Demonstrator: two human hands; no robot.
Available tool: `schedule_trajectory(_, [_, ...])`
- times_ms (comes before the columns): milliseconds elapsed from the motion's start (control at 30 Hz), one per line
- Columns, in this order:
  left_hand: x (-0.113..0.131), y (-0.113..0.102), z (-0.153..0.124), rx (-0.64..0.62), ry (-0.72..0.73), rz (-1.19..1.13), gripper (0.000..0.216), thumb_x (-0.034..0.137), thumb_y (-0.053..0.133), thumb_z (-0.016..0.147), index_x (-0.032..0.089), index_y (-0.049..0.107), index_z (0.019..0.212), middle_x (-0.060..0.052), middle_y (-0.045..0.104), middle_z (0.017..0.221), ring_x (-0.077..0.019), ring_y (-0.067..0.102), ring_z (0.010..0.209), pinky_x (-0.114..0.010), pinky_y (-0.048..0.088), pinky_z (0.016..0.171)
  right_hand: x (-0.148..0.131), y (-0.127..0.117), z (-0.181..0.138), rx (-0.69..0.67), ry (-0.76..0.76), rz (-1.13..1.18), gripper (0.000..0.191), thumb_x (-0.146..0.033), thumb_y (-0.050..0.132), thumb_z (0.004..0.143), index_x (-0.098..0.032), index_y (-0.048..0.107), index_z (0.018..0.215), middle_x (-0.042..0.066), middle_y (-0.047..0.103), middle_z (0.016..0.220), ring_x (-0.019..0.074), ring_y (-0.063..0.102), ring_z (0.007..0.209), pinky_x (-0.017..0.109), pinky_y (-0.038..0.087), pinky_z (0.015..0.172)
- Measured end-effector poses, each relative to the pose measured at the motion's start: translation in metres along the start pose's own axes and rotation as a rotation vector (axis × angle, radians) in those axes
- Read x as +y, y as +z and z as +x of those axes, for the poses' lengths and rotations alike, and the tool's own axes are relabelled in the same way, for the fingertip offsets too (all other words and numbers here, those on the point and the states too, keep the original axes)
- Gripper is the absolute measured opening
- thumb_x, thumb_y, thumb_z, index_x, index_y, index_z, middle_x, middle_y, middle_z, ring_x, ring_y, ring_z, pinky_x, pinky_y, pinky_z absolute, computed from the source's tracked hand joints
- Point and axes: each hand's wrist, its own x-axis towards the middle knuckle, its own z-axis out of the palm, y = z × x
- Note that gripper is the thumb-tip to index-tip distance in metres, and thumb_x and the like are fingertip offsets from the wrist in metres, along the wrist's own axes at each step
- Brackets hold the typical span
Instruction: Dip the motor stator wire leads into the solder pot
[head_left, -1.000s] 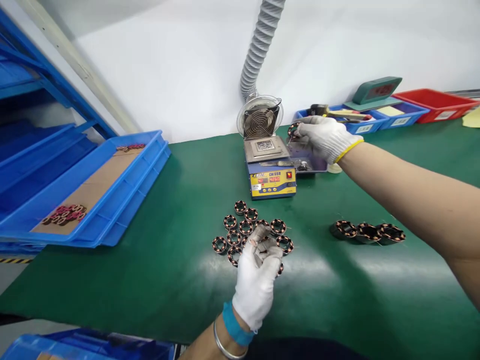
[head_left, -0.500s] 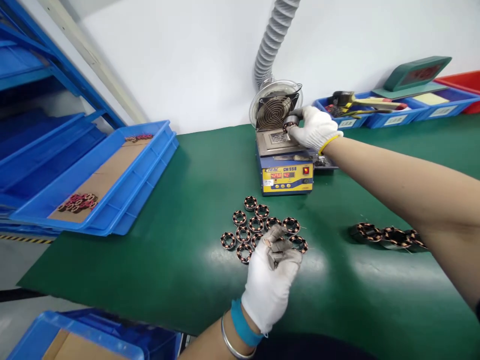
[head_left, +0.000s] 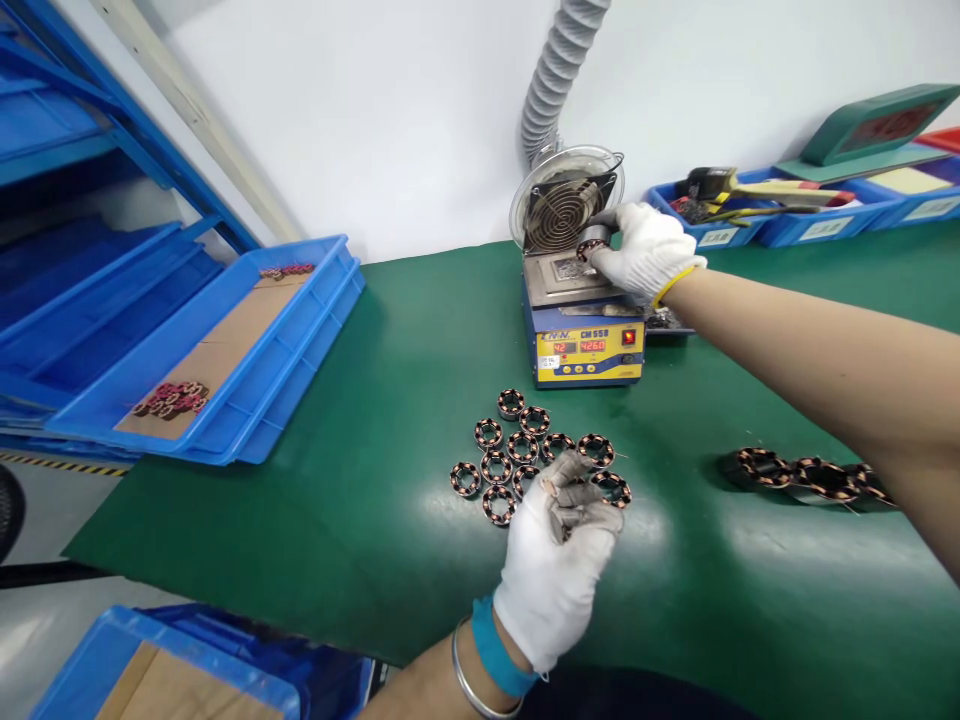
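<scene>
My right hand [head_left: 645,250], in a white glove with grey fingertips, grips a motor stator [head_left: 594,240] tilted over the molten metal [head_left: 571,268] in the top of a small solder pot [head_left: 589,345]. Whether the stator's lower edge touches the metal is hard to see. My left hand [head_left: 559,555], gloved too, rests with curled fingers at the near side of a group of stators [head_left: 496,467] with copper windings. Anything inside those fingers is hidden. The hand covers part of the group.
A fan [head_left: 568,215] and grey duct [head_left: 562,80] stand behind the pot. More stators [head_left: 825,480] line up at right. Blue bins [head_left: 817,222] with tools sit at the back right. A blue tray [head_left: 247,430] holding small wound parts is at left, another blue bin [head_left: 285,690] below the table edge.
The view has turned slightly left, so everything appears further right. Both hands keep nearly the same places over the pot and beside the stators.
</scene>
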Motion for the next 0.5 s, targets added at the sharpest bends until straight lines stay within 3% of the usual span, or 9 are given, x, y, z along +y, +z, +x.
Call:
schedule_trajectory(133, [-0.002,0.002,0.001,-0.056,-0.014,-0.004,0.041,0.03,0.086,0.064,0.018,0.063,0.096,0.002,0.05,0.076,-0.0079,0.044,0.063,-0.02,0.043,0.058,0.0,0.001,0.002,0.007,0.015,0.011,0.067,-0.055,0.047,0.096,-0.005,0.06,0.138,0.017,0.059,0.135,0.025,0.056,0.126,0.032,0.04,0.104])
schedule_trajectory(233, [-0.012,-0.002,0.0,-0.024,0.092,0.186,0.041,0.025,0.078,0.074,0.018,0.062,0.111,-0.003,0.06,0.087,-0.0128,0.058,0.072,-0.027,0.054,0.069,0.0,0.006,0.0,-0.009,0.024,-0.003,0.066,-0.054,0.049,0.096,-0.002,0.062,0.135,0.019,0.059,0.134,0.023,0.056,0.124,0.034,0.04,0.105])
schedule_trajectory(300, [-0.022,-0.007,0.0,0.034,0.292,0.445,0.045,0.022,0.072,0.078,0.019,0.061,0.121,-0.01,0.067,0.107,-0.0221,0.067,0.096,-0.038,0.057,0.091,-0.002,0.005,0.0,-0.006,0.042,0.007,0.066,-0.054,0.051,0.095,-0.001,0.062,0.133,0.02,0.059,0.134,0.0203,0.057,0.123,0.033,0.04,0.105])
schedule_trajectory(367, [-0.03,-0.013,0.0,0.078,0.568,0.72,0.053,0.021,0.071,0.079,0.02,0.058,0.13,-0.014,0.066,0.125,-0.0289,0.064,0.117,-0.046,0.053,0.106,-0.005,0.0,0.0,0.023,0.072,0.057,0.064,-0.052,0.055,0.094,-0.002,0.062,0.133,0.018,0.061,0.133,0.0178,0.057,0.122,0.033,0.04,0.105])
schedule_trajectory(433, [-0.036,-0.018,0.002,0.099,0.803,0.967,0.059,0.024,0.071,0.079,0.02,0.054,0.135,-0.015,0.063,0.135,-0.0308,0.061,0.126,-0.048,0.051,0.109,-0.007,-0.012,-0.002,0.049,0.101,0.113,0.061,-0.049,0.057,0.092,-0.006,0.063,0.135,0.015,0.064,0.131,0.0162,0.058,0.121,0.032,0.04,0.104])
schedule_trajectory(500, [-0.039,-0.022,0.005,0.107,0.921,1.191,0.061,0.03,0.074,0.078,0.02,0.054,0.135,-0.016,0.059,0.141,-0.0321,0.06,0.128,-0.051,0.053,0.108,-0.006,-0.027,-0.007,0.041,0.138,0.141,0.061,-0.049,0.059,0.09,-0.008,0.064,0.136,0.012,0.068,0.124,0.0154,0.06,0.116,0.031,0.04,0.102])
